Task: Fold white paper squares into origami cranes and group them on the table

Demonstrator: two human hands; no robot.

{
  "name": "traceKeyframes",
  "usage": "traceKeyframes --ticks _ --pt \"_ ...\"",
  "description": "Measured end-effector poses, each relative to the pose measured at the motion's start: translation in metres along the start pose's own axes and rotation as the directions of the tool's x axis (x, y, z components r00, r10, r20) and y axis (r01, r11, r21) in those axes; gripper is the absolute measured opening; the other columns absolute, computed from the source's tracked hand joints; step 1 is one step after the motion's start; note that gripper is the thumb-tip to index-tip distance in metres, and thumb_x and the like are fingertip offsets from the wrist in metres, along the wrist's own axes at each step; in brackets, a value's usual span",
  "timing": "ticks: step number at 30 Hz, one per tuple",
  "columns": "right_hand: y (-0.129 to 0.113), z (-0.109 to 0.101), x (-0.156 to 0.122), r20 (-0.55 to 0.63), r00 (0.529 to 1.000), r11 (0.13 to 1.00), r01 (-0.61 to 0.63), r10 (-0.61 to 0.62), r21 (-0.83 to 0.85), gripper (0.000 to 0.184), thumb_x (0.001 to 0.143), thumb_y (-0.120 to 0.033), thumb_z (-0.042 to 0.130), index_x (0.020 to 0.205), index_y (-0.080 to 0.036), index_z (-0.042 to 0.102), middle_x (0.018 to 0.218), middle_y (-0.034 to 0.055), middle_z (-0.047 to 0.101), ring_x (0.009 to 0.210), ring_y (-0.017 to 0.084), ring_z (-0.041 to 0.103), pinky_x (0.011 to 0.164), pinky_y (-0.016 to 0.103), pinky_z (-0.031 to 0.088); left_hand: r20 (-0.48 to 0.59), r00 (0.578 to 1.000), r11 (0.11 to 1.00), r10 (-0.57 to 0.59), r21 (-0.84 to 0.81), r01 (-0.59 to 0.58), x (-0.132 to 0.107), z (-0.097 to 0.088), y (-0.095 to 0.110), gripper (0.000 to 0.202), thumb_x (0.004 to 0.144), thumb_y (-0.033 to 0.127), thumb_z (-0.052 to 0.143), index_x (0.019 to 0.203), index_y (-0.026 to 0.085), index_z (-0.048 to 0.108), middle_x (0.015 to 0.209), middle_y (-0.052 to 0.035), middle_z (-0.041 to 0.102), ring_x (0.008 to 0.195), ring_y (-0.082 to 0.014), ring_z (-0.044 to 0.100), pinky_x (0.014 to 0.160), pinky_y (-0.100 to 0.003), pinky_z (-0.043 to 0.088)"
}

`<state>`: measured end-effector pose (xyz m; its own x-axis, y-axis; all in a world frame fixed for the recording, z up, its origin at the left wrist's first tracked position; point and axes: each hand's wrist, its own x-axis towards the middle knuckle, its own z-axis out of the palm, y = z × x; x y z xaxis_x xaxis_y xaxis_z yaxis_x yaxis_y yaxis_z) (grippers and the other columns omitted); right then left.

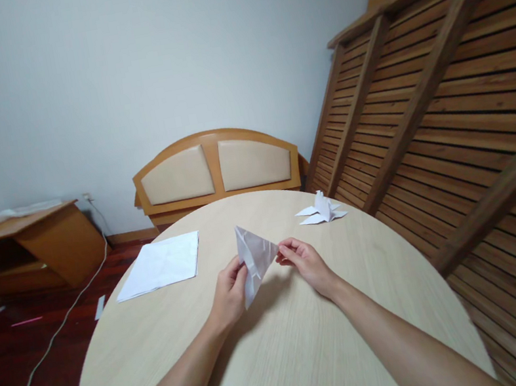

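A folded sheet of white paper (258,258), triangular in outline with creases across it, is held up over the middle of the table. My left hand (231,287) pinches its left edge between thumb and fingers. At the paper's right corner, the fingertips of my right hand (306,264) are closed on the point. Folded white paper figures (321,210) with pointed tips stand beyond my right hand. To the far left of my left hand lies a stack of white paper (163,263).
The round pale wooden table (290,373) spans the front. Behind it stands a padded headboard (215,160). A slatted wooden frame (446,100) leans along the right. At left are a low wooden desk (62,244) and a white cable (57,331) on the dark floor.
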<state>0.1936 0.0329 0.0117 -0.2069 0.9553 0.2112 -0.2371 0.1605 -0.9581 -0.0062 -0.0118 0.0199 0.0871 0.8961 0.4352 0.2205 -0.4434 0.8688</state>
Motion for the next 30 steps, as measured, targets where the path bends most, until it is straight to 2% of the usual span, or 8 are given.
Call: traceKeyframes --ticks 2,6,12,16,22,24,26,30 --pt "0.0 -0.002 -0.001 0.033 0.999 1.0 0.003 -0.003 -0.012 0.037 0.075 -0.052 0.076 0.092 -0.02 0.069 0.082 0.0018 0.07 0.074 0.015 0.065 0.074 0.03 0.051 -0.001 1.0 0.998 -0.005 -0.056 0.005 0.001 -0.001 -0.002 0.034 0.094 0.035 0.048 0.109 0.012 0.069 0.1 -0.008 0.071 0.089 -0.0215 0.062 0.082 -0.029 0.045" --pt "0.001 -0.004 -0.002 0.096 0.995 0.999 0.033 -0.033 0.005 0.04 0.074 -0.046 0.079 0.104 -0.021 0.071 0.094 0.0048 0.074 0.082 0.017 0.069 0.081 0.034 0.053 0.023 0.999 0.987 -0.049 -0.153 0.051 0.002 0.0 -0.007 0.039 0.093 0.042 0.052 0.112 0.013 0.069 0.106 -0.0098 0.072 0.093 -0.0239 0.063 0.084 -0.031 0.045" --pt "0.005 -0.008 0.0 0.069 0.998 0.996 0.02 -0.013 -0.09 0.044 0.075 -0.054 0.075 0.101 -0.018 0.076 0.089 0.0081 0.077 0.081 0.02 0.072 0.083 0.039 0.055 0.06 0.989 0.966 -0.137 -0.215 0.147 0.005 0.001 -0.01 0.04 0.086 0.046 0.061 0.102 0.012 0.074 0.094 -0.0084 0.075 0.087 -0.0246 0.065 0.076 -0.029 0.047" --pt "0.007 -0.008 0.001 0.07 0.998 0.992 0.02 -0.011 -0.123 0.045 0.075 -0.055 0.075 0.099 -0.018 0.077 0.088 0.009 0.077 0.081 0.021 0.073 0.085 0.041 0.056 0.018 0.976 0.911 -0.215 -0.356 0.208 0.007 0.003 -0.015 0.038 0.079 0.043 0.068 0.097 0.011 0.076 0.089 -0.0096 0.075 0.084 -0.0258 0.067 0.076 -0.031 0.048" --pt "0.003 -0.006 -0.003 0.096 0.994 0.987 0.066 -0.053 -0.144 0.042 0.082 -0.045 0.07 0.116 -0.02 0.071 0.102 0.0095 0.076 0.089 0.022 0.072 0.09 0.044 0.055 0.036 0.959 0.854 -0.281 -0.446 0.267 0.009 0.002 -0.02 0.036 0.077 0.037 0.07 0.102 0.012 0.075 0.092 -0.0099 0.076 0.083 -0.0246 0.069 0.079 -0.031 0.049" --pt "-0.002 -0.003 -0.007 0.134 0.985 0.962 0.137 -0.107 -0.237 0.041 0.085 -0.04 0.067 0.122 -0.022 0.068 0.119 0.0106 0.07 0.101 0.022 0.069 0.097 0.045 0.051 0.029 0.966 0.88 -0.256 -0.406 0.245 0.01 0.002 -0.019 0.037 0.077 0.039 0.07 0.101 0.011 0.074 0.09 -0.01 0.076 0.082 -0.0246 0.068 0.078 -0.032 0.049" --pt "-0.005 0.003 -0.012 0.173 0.969 0.899 0.23 -0.176 -0.374 0.047 0.085 -0.036 0.067 0.131 -0.027 0.061 0.142 0.0101 0.055 0.117 0.024 0.062 0.102 0.045 0.048 0.003 0.978 0.926 -0.208 -0.323 0.197 0.011 0.003 -0.017 0.037 0.08 0.04 0.066 0.101 0.011 0.074 0.089 -0.0094 0.075 0.081 -0.0234 0.067 0.077 -0.03 0.048" --pt "0.004 0.019 -0.022 0.103 0.982 0.831 0.188 -0.157 -0.524 0.101 0.075 -0.042 0.078 0.155 -0.032 0.018 0.162 0.0118 0.022 0.139 0.029 0.04 0.106 0.048 0.045 -0.049 0.992 0.992 -0.112 -0.068 0.109 0.007 0.007 -0.013 0.033 0.09 0.035 0.054 0.106 0.012 0.072 0.094 -0.0076 0.074 0.081 -0.0205 0.065 0.074 -0.027 0.047"
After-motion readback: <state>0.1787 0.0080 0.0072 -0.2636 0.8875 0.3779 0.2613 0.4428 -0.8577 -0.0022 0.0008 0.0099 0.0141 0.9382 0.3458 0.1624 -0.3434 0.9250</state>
